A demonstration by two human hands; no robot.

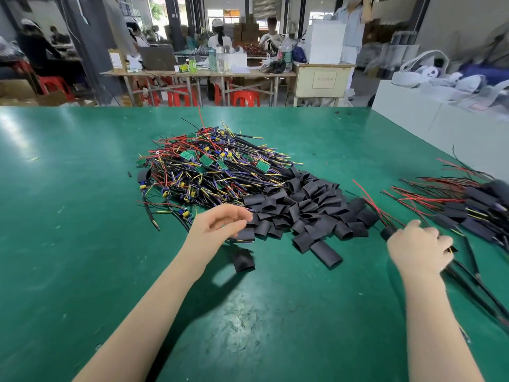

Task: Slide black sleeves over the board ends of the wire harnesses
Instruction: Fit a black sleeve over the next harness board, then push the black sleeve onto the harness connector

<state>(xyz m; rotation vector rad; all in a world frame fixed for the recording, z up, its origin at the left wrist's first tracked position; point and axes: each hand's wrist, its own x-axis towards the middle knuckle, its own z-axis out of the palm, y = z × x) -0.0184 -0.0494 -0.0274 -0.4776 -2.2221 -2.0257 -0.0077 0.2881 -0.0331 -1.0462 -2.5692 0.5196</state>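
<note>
Reaching in from the lower left with a bare forearm, left hand [220,223] hovering palm-down at the near edge of the heap of black sleeves [305,213], fingers loosely extended and slightly blurred, holding nothing. Lying just under and beside those fingers, one flattened sleeve [243,234], long axis roughly left to right. Resting apart on the green desk [68,216] just nearer the camera, a single loose sleeve [243,261], long axis running away from the viewer, slightly tilted.

Coming in from the lower right, right hand [420,248] curled knuckles-up around a sleeved harness [468,274], gripping it near its sleeved end. Poking out at the far-left side of the fist, the black sleeve end; fanning up and away to the left from there, red and black leads. Trailing toward the lower right along the desk, the harness's thick black cables, long axis diagonal.

Sitting mid-desk beyond the left hand, the tangled pile of unsleeved wire harnesses [209,172], green boards mostly facing up near the pile's far side, wires running in all directions. Lying at the far right, touching nothing the hands hold, a stack of finished harnesses [468,208], sleeved ends toward the right, red leads pointing left.
</note>
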